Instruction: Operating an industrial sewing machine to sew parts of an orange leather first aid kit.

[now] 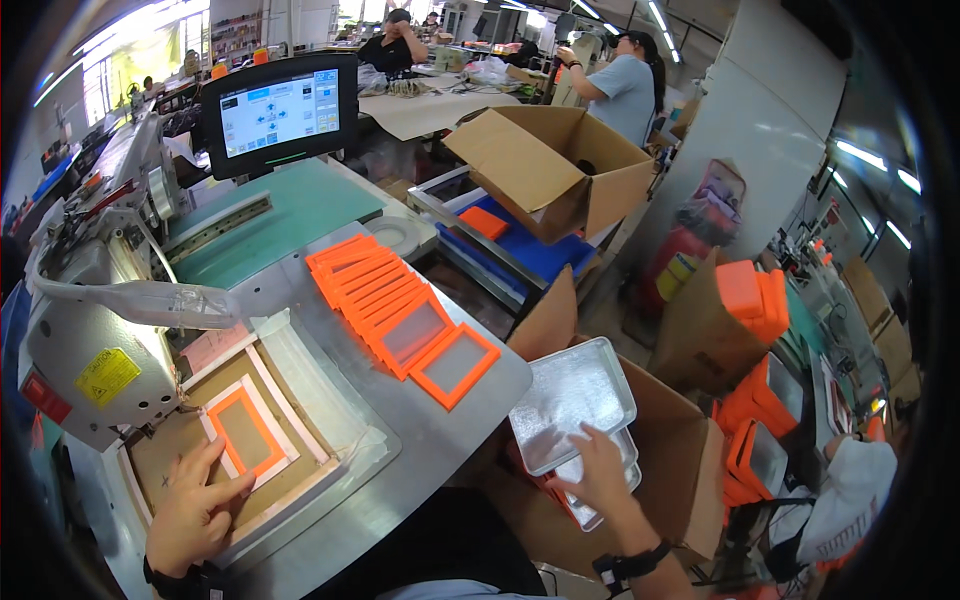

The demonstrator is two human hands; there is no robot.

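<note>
L fingers [228, 490] at rect. orange frame [264, 425] | R fingers [590, 446] by glossy panel [574, 395]

Taking the monitor [281, 114] as my landmark, I can't count the fanned orange frames [375, 300] below it, since they overlap. Farther below and to its right, the top silvery tray [575, 395] hides most of the lower trays [622, 452], and I can't tell whether the right grip [603, 478] touches it. The carton [618, 195] right of the monitor shows me only an unreadable dark shape [586, 167] inside. Well below the monitor, my view's lower edge cuts off the right forearm [660, 580].
</note>
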